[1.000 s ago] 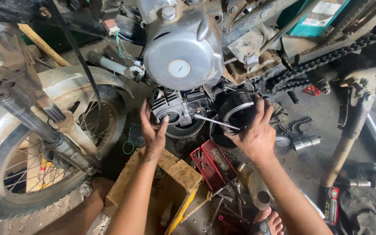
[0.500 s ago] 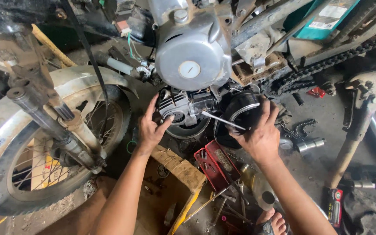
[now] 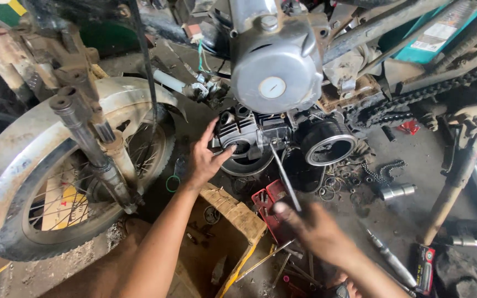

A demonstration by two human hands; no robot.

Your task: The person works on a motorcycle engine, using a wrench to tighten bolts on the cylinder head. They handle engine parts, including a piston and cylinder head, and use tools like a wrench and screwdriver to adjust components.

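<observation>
While the front wheel (image 3: 56,187) with its pale mudguard (image 3: 23,149) fills the lower left, the grey engine cover (image 3: 274,69) hangs at the top centre, a drive chain (image 3: 415,99) running off to its right; below the cover sits the finned cylinder head (image 3: 244,135), with a round black cylinder (image 3: 327,144) just beside it on the right; the left hand (image 3: 205,157) rests against the cylinder head, fingers spread apart, thumb touching the fins; the right hand (image 3: 318,229), blurred, is low in the middle, fingers closed round the lower end of a thin metal rod (image 3: 284,174) whose tip points up at the cylinder head; a red tool tray (image 3: 269,201) lies just behind the rod.
</observation>
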